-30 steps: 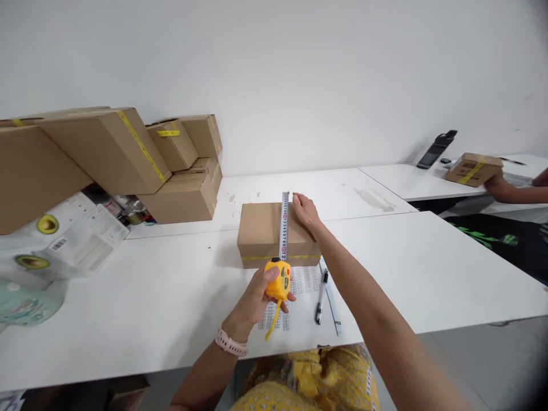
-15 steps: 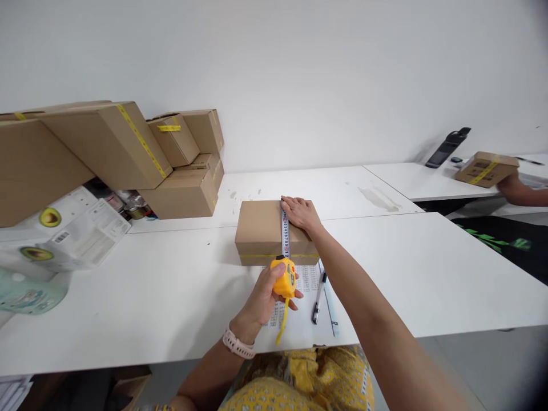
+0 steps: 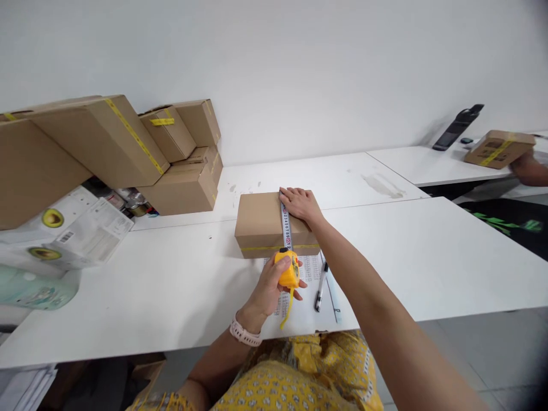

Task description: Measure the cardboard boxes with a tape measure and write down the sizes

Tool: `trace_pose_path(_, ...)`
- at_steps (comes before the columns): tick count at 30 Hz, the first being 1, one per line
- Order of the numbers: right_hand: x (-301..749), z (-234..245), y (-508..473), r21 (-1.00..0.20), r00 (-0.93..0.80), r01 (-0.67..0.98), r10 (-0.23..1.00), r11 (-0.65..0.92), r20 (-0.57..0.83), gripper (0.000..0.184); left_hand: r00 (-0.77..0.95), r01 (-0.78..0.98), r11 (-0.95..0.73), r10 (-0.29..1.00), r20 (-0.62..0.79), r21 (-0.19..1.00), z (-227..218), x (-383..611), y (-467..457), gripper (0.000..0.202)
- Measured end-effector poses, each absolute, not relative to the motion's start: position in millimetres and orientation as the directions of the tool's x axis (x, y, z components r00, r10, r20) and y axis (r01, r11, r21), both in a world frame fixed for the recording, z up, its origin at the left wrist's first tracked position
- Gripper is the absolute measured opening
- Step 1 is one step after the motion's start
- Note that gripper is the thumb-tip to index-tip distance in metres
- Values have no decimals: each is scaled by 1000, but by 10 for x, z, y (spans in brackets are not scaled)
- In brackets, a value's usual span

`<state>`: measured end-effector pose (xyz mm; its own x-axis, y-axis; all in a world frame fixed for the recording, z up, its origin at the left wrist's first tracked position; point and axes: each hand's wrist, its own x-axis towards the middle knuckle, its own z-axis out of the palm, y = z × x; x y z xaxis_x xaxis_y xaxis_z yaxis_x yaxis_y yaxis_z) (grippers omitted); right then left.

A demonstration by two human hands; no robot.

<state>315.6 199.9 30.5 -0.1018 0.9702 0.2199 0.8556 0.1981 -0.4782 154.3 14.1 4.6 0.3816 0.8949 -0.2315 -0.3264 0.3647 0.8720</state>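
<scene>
A small brown cardboard box with a yellow tape strip along its front sits on the white table. My left hand grips a yellow tape measure at the box's near edge. Its white blade runs across the box top to the far edge. My right hand lies flat on the box top, fingers pressing the blade's far end. A printed sheet and a black pen lie just in front of the box.
Several cardboard boxes are stacked at the left, above white cartons printed with avocados. At the far right another person's arm rests by a small box on a neighbouring table, near a black device.
The blade's tip has come down from sticking past the far edge to lying on the box top under my right hand. The tape measure case stays at the near edge.
</scene>
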Motion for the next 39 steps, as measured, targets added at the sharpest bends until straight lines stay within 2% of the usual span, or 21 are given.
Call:
trace_pose_path(2,3261,330,1968,-682,-15,702,961,206,274,54,364,-309,307,913,-186,900,35,1457,102,59)
trace_pose_path(4,3431,309,1853,-841,167,494,925,222,342,58,268,-276,181,958,-106,944,10,1298,50,59)
trace_pose_path(7,3726,133,1520,-932,466,311,824,187,321,61,-8,-121,-35,999,34,992,-88,971,33,68)
trace_pose_path(9,3870,-64,1255,-956,546,278,803,96,240,61,-147,-1,-83,986,82,997,-197,767,103,73)
trace_pose_path(11,3928,-258,1023,-964,509,266,846,20,158,64,-186,33,-58,980,63,998,-315,625,228,72)
trace_pose_path(13,3904,-381,865,-971,421,238,902,-13,92,70,-147,-8,-7,989,6,1000,-403,555,369,66)
trace_pose_path(17,3775,-266,799,-981,274,188,956,52,103,75,-65,-58,4,998,-8,998,-337,520,575,59)
trace_pose_path(20,3736,57,894,-962,268,244,945,121,186,76,-55,-50,-100,994,97,994,-66,476,697,59)
trace_pose_path(24,3707,425,1103,-879,308,443,890,180,337,72,-48,-95,-215,976,211,972,314,411,930,58)
trace_pose_path(29,3641,477,1366,-692,325,719,846,69,423,39,-52,-143,-253,967,248,957,438,510,1066,57)
trace_pose_path(31,3635,451,1429,-603,256,792,846,93,467,28,-102,-174,-336,941,322,926,401,614,943,56)
trace_pose_path(33,3640,440,1457,-532,176,834,844,146,506,26,-74,-215,-385,923,378,898,329,753,713,57)
trace_pose_path(35,3646,439,1453,-476,112,859,839,187,532,28,50,-297,-331,931,361,896,218,924,428,56)
trace_pose_path(39,3647,439,1407,-374,45,903,819,211,572,34,349,-330,18,931,104,944,-89,1260,-65,57)
